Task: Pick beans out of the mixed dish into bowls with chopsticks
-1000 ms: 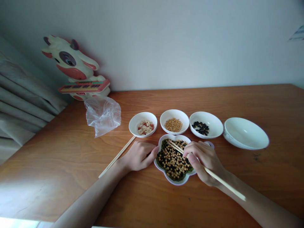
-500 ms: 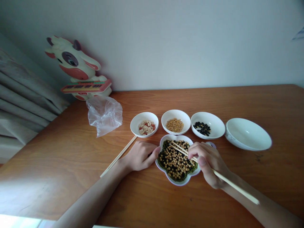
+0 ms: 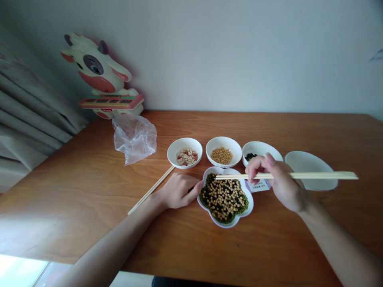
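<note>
A white flower-shaped bowl [image 3: 250, 201] with a purple outer edge holds a mix of yellow soybeans, black beans and small green beans. My left hand [image 3: 179, 190] rests on the table with curled fingers, its thumb and fingertips at the bowl's left rim. Held in my right hand [image 3: 277, 179] is a pair of wooden chopsticks [image 3: 324, 175], nearly level. Their tips are close together over the far side of the bowl; I cannot make out a bean between them. A small printed label [image 3: 259, 186] lies beside the bowl, partly under my right hand.
Behind stand white bowls: one with peanuts [image 3: 187, 157], one with soybeans [image 3: 222, 156], one with black beans [image 3: 265, 148], and a larger bowl [image 3: 312, 163] at right. Spare chopsticks [image 3: 151, 190] lie left, near a clear plastic bag [image 3: 136, 137] and a cow toy keyboard [image 3: 110, 103].
My right hand has lifted and turned, swinging the chopsticks from slanted to nearly level. The label beside the bowl now shows. My left hand keeps its place at the rim.
</note>
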`<state>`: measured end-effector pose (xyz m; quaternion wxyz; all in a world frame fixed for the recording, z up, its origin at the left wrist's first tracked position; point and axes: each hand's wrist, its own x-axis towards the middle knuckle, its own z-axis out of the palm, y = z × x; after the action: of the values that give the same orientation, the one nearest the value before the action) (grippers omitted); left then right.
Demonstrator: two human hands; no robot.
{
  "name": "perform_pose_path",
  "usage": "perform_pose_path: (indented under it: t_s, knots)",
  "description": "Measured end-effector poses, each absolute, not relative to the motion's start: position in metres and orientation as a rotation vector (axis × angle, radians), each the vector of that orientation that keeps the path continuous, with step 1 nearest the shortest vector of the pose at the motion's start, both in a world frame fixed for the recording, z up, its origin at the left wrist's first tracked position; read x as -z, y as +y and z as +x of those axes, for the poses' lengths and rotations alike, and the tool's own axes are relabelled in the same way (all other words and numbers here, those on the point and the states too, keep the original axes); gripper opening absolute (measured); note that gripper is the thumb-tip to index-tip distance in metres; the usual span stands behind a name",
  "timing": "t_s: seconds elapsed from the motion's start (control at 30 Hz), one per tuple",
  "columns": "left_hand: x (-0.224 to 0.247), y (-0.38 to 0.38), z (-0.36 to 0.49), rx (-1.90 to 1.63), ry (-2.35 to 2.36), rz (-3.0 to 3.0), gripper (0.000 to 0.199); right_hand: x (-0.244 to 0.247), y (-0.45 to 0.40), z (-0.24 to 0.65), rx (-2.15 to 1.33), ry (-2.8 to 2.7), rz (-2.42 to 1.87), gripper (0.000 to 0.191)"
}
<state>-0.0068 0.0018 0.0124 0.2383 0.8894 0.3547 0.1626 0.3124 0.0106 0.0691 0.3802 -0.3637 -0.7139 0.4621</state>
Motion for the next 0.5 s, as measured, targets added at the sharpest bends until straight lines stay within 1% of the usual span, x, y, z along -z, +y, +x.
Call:
perform_pose_path:
  t_s: [0.1, 0.2, 0.3, 0.5]
  knots:
    - [-0.012, 0.001, -0.007, -0.440, 0.975, 2.428, 0.047, -0.055, 0.001, 0.314, -1.267, -1.776, -0.913, 0.063]
    - [-0.012, 0.001, -0.008, -0.429, 0.992, 2.428, 0.048, -0.044, -0.010, 0.314, -1.242, -1.856, -0.910, 0.065]
    - [-0.013, 0.000, -0.008, -0.413, 1.010, 2.419, 0.049, -0.039, -0.015, 0.314, -1.207, -1.920, -0.925, 0.065]
    - [-0.016, 0.001, -0.007, -0.415, 0.970, 2.421, 0.047, -0.037, -0.014, 0.312, -1.193, -1.943, -0.964, 0.060]
